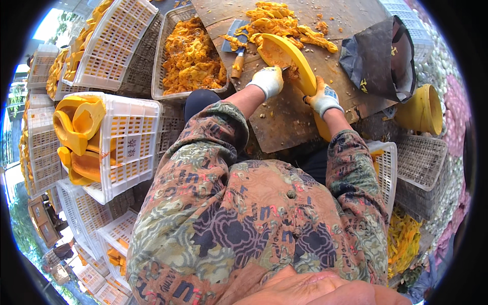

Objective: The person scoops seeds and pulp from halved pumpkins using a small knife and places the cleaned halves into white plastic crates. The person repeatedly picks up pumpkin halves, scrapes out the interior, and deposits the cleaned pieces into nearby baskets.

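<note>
My left hand [268, 82], in a white knit glove, is closed around a small tool whose dark metal tip touches the fibrous inside of a halved, peeled pumpkin [301, 63]. The tool's handle is hidden in the glove. My right hand [324, 98], gloved too, grips the lower end of that long yellow half, which lies tilted over the wooden board [286, 129]. A broad-bladed cleaver [237, 45] with a wooden handle rests just left of the pumpkin. Behind it spreads a heap of orange pumpkin pulp [274, 23], with seeds scattered over the board.
A plastic crate [154, 72] full of pulp stands left of the board. Nearer left, a white crate [131, 141] holds pumpkin pieces. A black bag [377, 57] lies at the board's right edge beside a yellow bucket [419, 110]. Yellow peelings [404, 244] lie lower right.
</note>
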Action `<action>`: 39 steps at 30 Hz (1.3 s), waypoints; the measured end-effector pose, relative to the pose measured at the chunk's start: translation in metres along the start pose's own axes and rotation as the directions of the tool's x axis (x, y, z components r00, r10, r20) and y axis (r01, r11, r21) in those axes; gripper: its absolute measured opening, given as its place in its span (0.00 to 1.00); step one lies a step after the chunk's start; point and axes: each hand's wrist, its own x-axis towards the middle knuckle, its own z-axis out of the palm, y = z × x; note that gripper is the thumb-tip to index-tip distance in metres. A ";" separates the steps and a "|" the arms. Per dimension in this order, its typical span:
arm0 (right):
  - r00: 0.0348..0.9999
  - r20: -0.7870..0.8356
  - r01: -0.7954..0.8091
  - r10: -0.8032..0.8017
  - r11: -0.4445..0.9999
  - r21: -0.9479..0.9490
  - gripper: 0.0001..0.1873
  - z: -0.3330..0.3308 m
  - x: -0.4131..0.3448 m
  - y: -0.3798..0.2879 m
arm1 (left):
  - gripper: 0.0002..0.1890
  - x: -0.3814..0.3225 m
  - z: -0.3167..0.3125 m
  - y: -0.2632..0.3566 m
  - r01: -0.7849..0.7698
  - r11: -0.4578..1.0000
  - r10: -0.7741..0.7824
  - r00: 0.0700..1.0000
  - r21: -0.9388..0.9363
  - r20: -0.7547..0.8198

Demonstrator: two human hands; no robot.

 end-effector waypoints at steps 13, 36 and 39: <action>0.999 0.042 0.003 -0.006 0.998 0.068 0.43 0.004 0.014 0.004 | 0.19 0.051 -0.035 0.002 0.249 0.966 -0.250 0.968 -0.066 -0.013; 0.999 -0.030 -0.021 0.021 1.000 -0.022 0.40 -0.003 0.001 -0.013 | 0.21 0.051 -0.043 -0.029 0.146 0.971 -0.155 0.987 0.190 0.031; 0.999 -0.049 -0.017 0.016 1.000 -0.021 0.38 0.000 0.000 -0.009 | 0.19 0.018 -0.027 -0.006 0.108 0.987 -0.116 0.991 0.122 0.065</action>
